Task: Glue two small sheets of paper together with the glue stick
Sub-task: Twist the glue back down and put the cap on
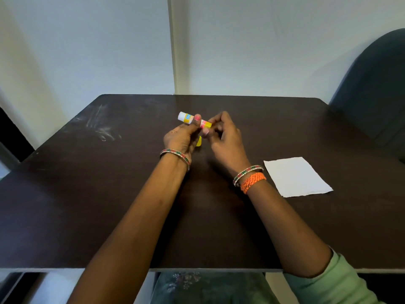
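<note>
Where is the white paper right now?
In the head view, the white paper lies flat on the dark table, on the person's right side, just beyond the right wrist and untouched by either hand.

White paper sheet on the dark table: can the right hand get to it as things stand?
Probably yes, once it lets go. The white paper sheet lies flat beside the right forearm with bare table between, but the right hand is holding the yellow-and-white glue stick.

— Where is the glue stick (pixel 194 121)?
— Above the middle of the tabletop (pixel 109 194), between both hands.
— And the paper (pixel 297 177)?
— Flat on the tabletop, right of the right hand (pixel 225 137).
</note>
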